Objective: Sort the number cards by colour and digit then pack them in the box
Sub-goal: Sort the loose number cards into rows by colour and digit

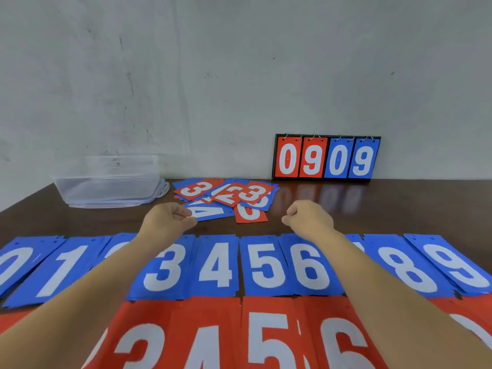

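Sorting step. Pinched blue 4 card (210, 213) at loose pile (229, 194) with left hand (167, 219); curled right hand (310, 219) empty. Needed, probably, move onto blue 4 stack (217, 265).

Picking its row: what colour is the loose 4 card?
Blue. The 4 card shows best in the head view.

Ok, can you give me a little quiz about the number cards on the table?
1. True or false: the scoreboard shows 0909.
2. Compared with the red row, the blue row lies: A) nearer the person, B) farther away.
3. Fill in: the left hand pinches a loose blue card showing the digit ___.
Key: 1 true; 2 B; 3 four.
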The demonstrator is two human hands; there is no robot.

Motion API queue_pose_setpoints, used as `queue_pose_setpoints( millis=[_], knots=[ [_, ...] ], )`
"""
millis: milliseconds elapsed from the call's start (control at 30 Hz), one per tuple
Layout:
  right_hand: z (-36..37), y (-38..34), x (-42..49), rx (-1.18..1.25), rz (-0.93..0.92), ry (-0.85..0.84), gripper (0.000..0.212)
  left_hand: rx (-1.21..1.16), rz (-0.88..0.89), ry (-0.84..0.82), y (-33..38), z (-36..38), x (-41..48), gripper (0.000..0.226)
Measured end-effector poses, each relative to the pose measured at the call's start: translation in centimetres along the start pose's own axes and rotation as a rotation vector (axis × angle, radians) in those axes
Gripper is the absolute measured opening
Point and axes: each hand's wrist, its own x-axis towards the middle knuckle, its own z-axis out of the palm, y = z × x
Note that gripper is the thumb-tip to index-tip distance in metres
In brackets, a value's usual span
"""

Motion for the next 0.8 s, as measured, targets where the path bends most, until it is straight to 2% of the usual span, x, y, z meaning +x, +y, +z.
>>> queue_pose_setpoints(
  millis=[200,333,433,567,800],
  knots=[
    [3.1,-3.7,3.5,0.021,-0.053,-0.040,0.028,0.041,-0.001,-0.032,-0.7,2.1,5.7,0.029],
    [4.4,-5.2,6.0,-0.105,-0.048,-0.015,0.056,0.064,0.018,-0.044,-0.1,3.9,8.5,0.040],
    [5.1,-6.3,7.5,-0.240,-0.131,-0.126,0.067,0.094,0.037,-0.037,-0.3,5.2,10.3,0.045],
    [5.8,-5.8,8.4,-0.433,-0.177,-0.311,0.070,0.155,0.047,-0.070,-0.8,6.3,11.5,0.048],
    [4.0,-2.4,5.9,-0.480,-0.226,-0.321,0.067,0.309,0.068,-0.059,0.0,7.4,12.9,0.061]
  ],
)
